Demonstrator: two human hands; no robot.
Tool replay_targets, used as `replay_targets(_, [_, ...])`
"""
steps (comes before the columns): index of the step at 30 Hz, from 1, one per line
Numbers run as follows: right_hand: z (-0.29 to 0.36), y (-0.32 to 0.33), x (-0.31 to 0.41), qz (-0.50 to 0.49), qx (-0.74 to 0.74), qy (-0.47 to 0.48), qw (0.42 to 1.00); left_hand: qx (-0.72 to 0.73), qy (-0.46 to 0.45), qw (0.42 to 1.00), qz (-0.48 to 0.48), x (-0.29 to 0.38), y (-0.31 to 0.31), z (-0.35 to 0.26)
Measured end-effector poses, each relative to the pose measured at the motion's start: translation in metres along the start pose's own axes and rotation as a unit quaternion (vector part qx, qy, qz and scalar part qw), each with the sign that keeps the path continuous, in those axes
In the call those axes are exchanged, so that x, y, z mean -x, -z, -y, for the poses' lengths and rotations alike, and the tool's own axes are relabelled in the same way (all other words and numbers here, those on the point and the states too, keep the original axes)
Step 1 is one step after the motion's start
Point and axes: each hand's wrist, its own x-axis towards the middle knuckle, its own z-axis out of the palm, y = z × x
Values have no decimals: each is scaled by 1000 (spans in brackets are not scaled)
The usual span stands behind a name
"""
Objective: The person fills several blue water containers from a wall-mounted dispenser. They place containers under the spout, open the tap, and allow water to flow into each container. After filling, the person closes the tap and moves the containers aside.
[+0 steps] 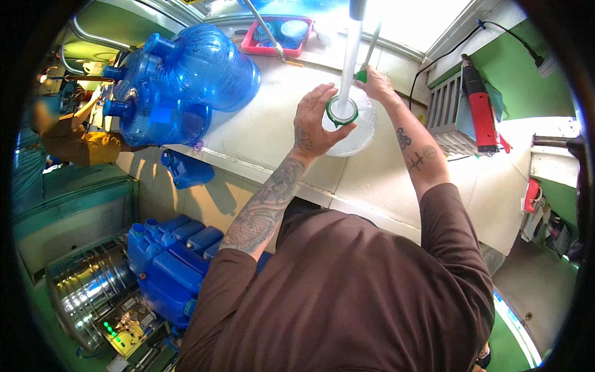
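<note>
My left hand (316, 118) curls around the green-rimmed mouth (342, 110) of a translucent round container (358, 135) on the white tiled counter (279, 125). Its thumb and fingers lie on either side of the rim. A clear column (349, 60) drops from a dark-ended spout (357, 9) into that mouth; whether it is water or a tube I cannot tell. Just beyond, my right hand (379, 84) grips a green handle (361, 76). Behind that handle rises a thin metal rod (373, 44), and the join between them is hidden.
Large blue water jugs (204, 69) crowd the counter's left. A pink basket (276, 50) stands at the back. A red heat gun (481, 109) leans on a slatted unit (444, 111) at right. Blue jerrycans (176, 265) and a steel tank (90, 283) sit lower left. Another person (69, 135) is far left.
</note>
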Motion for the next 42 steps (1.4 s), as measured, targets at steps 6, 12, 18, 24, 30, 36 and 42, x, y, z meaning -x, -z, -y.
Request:
replay_targets(6, [-3,-3,-5,10,14,-2,1000,3,-8,1000,15,1,0,2])
replay_targets(12, [-9,-9,-11,16,9,6,1000,5,-10,1000,11,1,0,3])
replay_targets(18, [-14,-12,-13,11,7,20,1000,8,-13,1000,9,1,0,4])
replay_targets(24, [-15,-12,-12,6,19,16,1000,5,-18,1000,9,2,-1,5])
replay_targets(30, [-18,-12,-6,4,16,0,1000,10,-23,1000,5,1,-2,7])
replay_targets(36, [-14,-13,-12,2,2,12,1000,13,-19,1000,10,1,-2,6])
replay_targets(42, [-2,-12,-16,12,20,8,1000,18,-14,1000,15,2,-3,7])
